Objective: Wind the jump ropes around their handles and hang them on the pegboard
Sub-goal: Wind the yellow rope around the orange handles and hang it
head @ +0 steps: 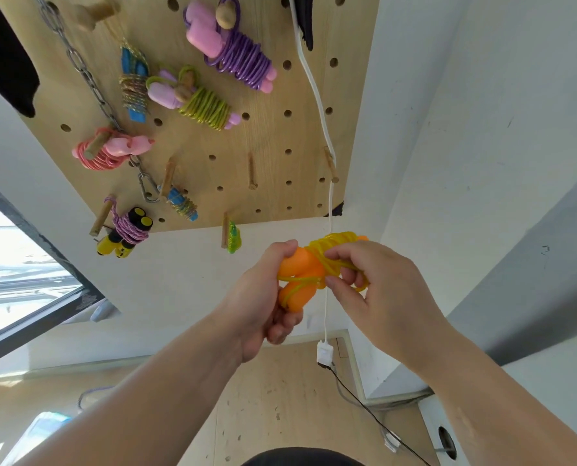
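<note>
Evidently the winding step is all but done: the person's left hand [263, 297] is clamped round the paired orange handles [298, 267] just below the middle of the view, thumb on top, while the right hand [381, 284], at about 4 o'clock, has its fingers curled into the yellow rope [334, 242], pinching a strand against the coils. Most of the rope sits in tight turns around the handles' far end. Whether a loose tail remains cannot be told.

The pegboard [273, 136] fills the 11-to-12 o'clock region, already carrying several wound ropes [243, 58]. A bare peg [252, 169] juts out at 12 o'clock, just above the bundle, with another peg [330, 164] at 1 o'clock beside a hanging white cable [317, 95].

The next move likely calls for tucking the end under a turn, leaving a loop free, then lifting the bundle onto an open peg — without snagging that cable.
</note>
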`<act>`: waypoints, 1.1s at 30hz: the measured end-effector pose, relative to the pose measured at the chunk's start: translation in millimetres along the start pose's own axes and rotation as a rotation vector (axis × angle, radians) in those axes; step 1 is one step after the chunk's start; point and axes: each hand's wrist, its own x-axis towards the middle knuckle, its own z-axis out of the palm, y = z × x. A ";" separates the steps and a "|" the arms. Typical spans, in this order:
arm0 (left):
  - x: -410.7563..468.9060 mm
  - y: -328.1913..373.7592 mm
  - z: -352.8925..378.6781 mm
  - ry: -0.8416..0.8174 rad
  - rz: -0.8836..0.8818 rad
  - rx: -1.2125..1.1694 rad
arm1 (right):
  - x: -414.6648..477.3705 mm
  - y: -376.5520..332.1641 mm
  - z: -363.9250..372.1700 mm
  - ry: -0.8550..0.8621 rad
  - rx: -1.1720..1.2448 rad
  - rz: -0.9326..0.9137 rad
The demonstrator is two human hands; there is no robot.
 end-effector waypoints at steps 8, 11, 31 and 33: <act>-5.4 -0.8 12.3 -0.104 0.475 -0.156 | 5.6 -19.6 2.1 0.230 0.460 0.275; -3.9 -0.3 7.3 -0.040 0.578 -0.240 | 5.3 -23.5 -1.9 0.239 0.630 0.329; -9.6 -12.9 -12.0 0.005 0.439 0.213 | 17.7 -35.7 -34.8 -0.541 0.221 0.085; -11.4 -10.7 -17.0 -0.078 0.453 0.285 | 21.4 -35.1 -37.6 -0.531 0.263 0.113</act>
